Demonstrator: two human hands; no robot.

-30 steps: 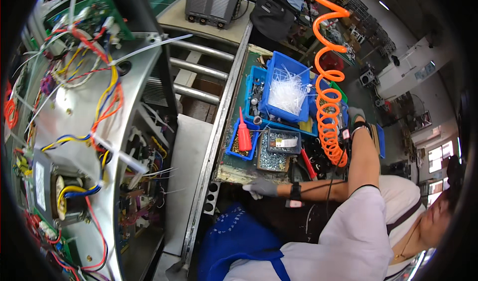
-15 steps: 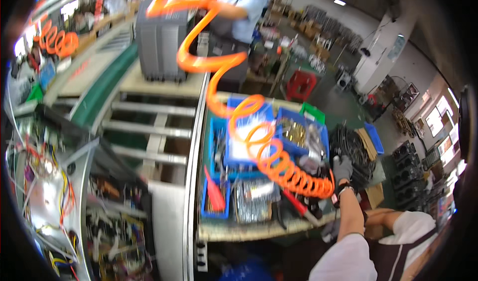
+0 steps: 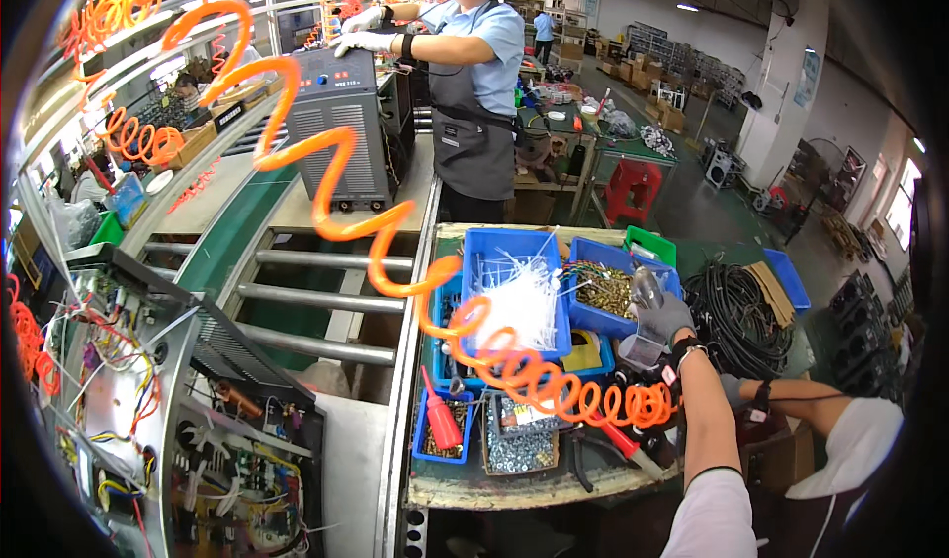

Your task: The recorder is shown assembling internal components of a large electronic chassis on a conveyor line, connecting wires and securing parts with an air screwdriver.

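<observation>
My left hand (image 3: 666, 319), in a grey glove, reaches over the right edge of the blue bin of brass fittings (image 3: 603, 289). It lies beside a clear plastic container (image 3: 641, 348) and a shiny rounded piece (image 3: 647, 287); its fingertips are too unclear to show a grip. My right hand (image 3: 733, 388), also gloved, is lower and to the right, by the bench edge, partly behind my left forearm; its fingers are hidden. A coil of black cables (image 3: 739, 319) lies just beyond both hands.
An orange coiled air hose (image 3: 341, 227) hangs across the bench. A bin of white cable ties (image 3: 516, 296), a red bottle (image 3: 442, 422), a tray of nuts (image 3: 519, 451) and a red-handled tool (image 3: 623, 441) lie around. At left stand a roller conveyor (image 3: 326, 296) and an opened machine (image 3: 129, 390). A co-worker (image 3: 474, 74) handles a grey machine (image 3: 341, 128).
My head view has shifted, so the bench sits lower and further right. My left hand has moved from beside the cables leftward to the brass-fittings bin. My right hand now shows partly.
</observation>
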